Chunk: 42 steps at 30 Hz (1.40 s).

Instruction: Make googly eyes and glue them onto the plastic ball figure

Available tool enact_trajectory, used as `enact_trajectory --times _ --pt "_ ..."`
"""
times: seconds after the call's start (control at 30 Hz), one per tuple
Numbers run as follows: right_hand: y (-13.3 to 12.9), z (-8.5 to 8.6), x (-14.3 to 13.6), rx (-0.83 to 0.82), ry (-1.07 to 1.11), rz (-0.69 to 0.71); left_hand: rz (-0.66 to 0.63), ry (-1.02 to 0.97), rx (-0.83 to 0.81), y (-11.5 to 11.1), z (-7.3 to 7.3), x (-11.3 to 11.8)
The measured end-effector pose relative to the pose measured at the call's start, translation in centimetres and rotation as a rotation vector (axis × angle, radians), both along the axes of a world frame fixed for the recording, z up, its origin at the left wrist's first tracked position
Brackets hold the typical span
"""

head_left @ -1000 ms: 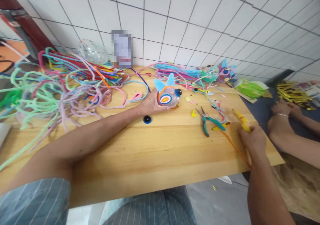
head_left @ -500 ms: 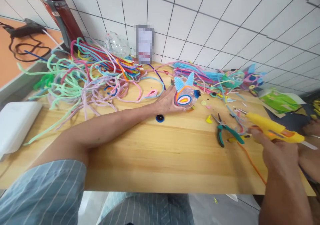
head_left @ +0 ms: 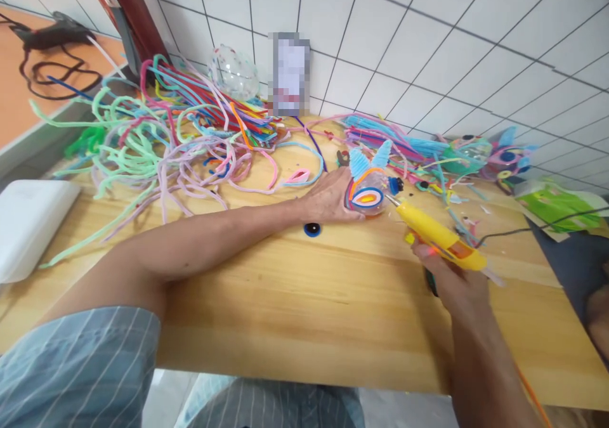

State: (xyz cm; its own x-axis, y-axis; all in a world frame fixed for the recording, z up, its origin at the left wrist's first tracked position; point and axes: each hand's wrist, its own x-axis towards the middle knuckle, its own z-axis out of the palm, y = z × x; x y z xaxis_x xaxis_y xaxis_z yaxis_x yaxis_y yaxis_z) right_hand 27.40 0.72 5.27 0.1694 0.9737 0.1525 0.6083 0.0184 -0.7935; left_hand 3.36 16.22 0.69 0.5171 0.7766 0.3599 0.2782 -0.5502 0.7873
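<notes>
My left hand [head_left: 330, 198] is wrapped round the back of a clear plastic ball decorated as an animal head [head_left: 379, 184]. The ball carries blue pipe-cleaner ears, a looped white, blue and orange shape on its side and a dark blue snout. In my right hand [head_left: 451, 282] is a yellow hot glue gun [head_left: 435, 231], its metal nozzle close to the ball's lower right side. Whether the nozzle touches the ball I cannot tell. A black and blue eye piece [head_left: 312, 229] lies on the table below my left wrist. Pliers [head_left: 431, 282] are mostly hidden behind my right hand.
Tangled pipe cleaners [head_left: 157, 155] cover the table's back left, before a dark red flask [head_left: 137, 28]. A phone [head_left: 289, 76] leans on the tiled wall beside a clear ball [head_left: 233, 73]. Another decorated ball [head_left: 509, 155] stands at the back right. A white box [head_left: 35, 225] lies left.
My right hand has brought the glue gun leftward from the right side of the table up to the ball. My left hand keeps its hold. The view has shifted slightly.
</notes>
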Motion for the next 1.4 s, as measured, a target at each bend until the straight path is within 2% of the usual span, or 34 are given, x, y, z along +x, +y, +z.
enact_trajectory --times 0.1,0.27,0.5,0.9,1.4 --pt "-0.4 0.3 -0.7 0.057 -0.156 0.033 0.027 0.075 0.065 0.0 0.0 0.1" --pt "-1.3 0.1 -1.4 0.206 -0.384 0.028 0.024 0.15 0.123 0.4 -1.0 0.0" --pt "-1.3 -0.4 -1.3 0.387 -0.499 0.125 0.033 0.156 0.176 0.4 -1.2 0.0" --pt "-1.0 -0.2 -1.8 0.355 -0.583 0.149 0.056 0.237 0.202 -0.2 -0.5 0.0" --pt "-0.9 0.2 -2.1 0.381 -0.719 0.141 0.055 0.204 0.23 -0.1 -1.0 0.0"
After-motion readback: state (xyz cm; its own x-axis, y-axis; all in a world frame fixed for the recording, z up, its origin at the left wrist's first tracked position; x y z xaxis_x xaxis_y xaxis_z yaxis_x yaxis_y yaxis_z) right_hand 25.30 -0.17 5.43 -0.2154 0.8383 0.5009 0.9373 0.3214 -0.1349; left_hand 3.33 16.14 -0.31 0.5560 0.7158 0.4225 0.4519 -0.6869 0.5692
